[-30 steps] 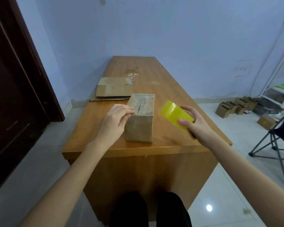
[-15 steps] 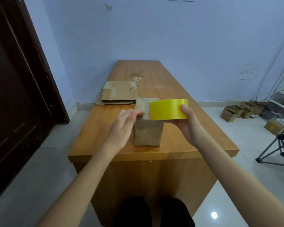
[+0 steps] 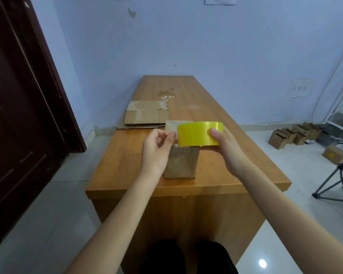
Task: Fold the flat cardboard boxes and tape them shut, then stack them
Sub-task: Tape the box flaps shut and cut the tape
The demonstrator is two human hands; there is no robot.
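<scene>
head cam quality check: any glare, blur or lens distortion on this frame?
Head view: a bright glare spot on the glossy floor; wide-angle bending shows in the door frame and the edges of the picture; the yellow tape roll and both hands, left hand and right hand, look sharp; lighting soft, shadows faint.

Both forearms are bare from the frame's lower edge to the wrists, with no sleeves in view. The left hand (image 3: 156,149) and right hand (image 3: 227,149) carry no gloves, rings or wristbands. Fingernails are short and unpainted. Dark trousers (black, details indistinct) cover the legs at bottom centre.
</scene>
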